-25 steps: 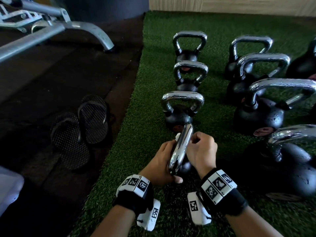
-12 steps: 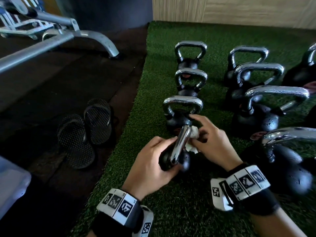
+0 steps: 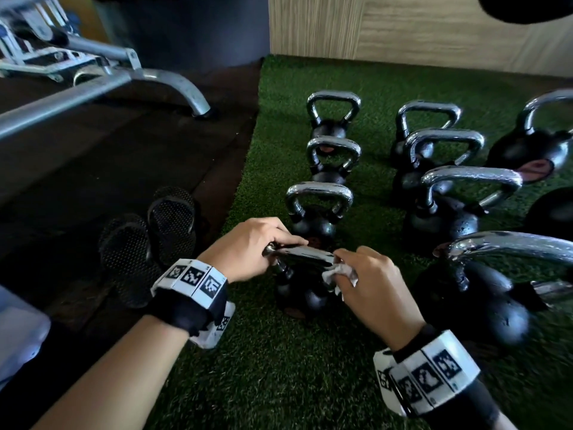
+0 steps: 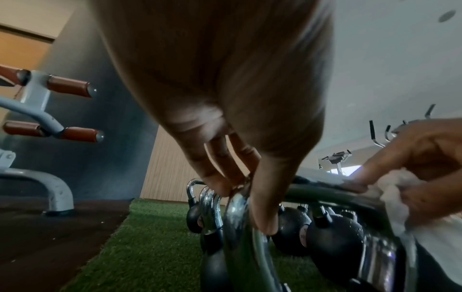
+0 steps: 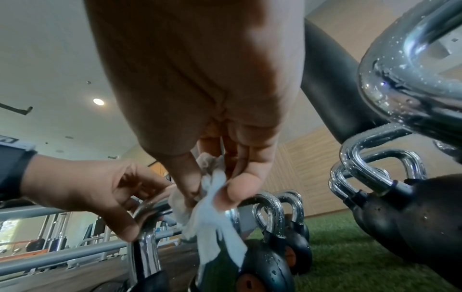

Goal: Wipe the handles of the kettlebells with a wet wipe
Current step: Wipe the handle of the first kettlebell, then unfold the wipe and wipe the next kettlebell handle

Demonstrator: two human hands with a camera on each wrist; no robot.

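A small black kettlebell (image 3: 302,294) with a chrome handle (image 3: 305,255) stands on the green turf nearest me. My left hand (image 3: 248,248) pinches the handle's left end (image 4: 237,203) between thumb and fingers. My right hand (image 3: 370,282) holds a crumpled white wet wipe (image 3: 339,271) against the handle's right corner; in the right wrist view the wipe (image 5: 212,209) hangs from thumb and fingers over the chrome. More kettlebells (image 3: 313,212) with chrome handles stand in rows behind and to the right.
A larger wet kettlebell (image 3: 483,293) stands close to my right wrist. A pair of black sandals (image 3: 148,240) lies on the dark floor left of the turf. A grey machine frame (image 3: 102,79) crosses the upper left. A wooden wall (image 3: 403,29) backs the turf.
The handle, end-on to me earlier, now lies crosswise. My left hand has shifted to its left end, and my right hand with the wipe has come to its right corner.
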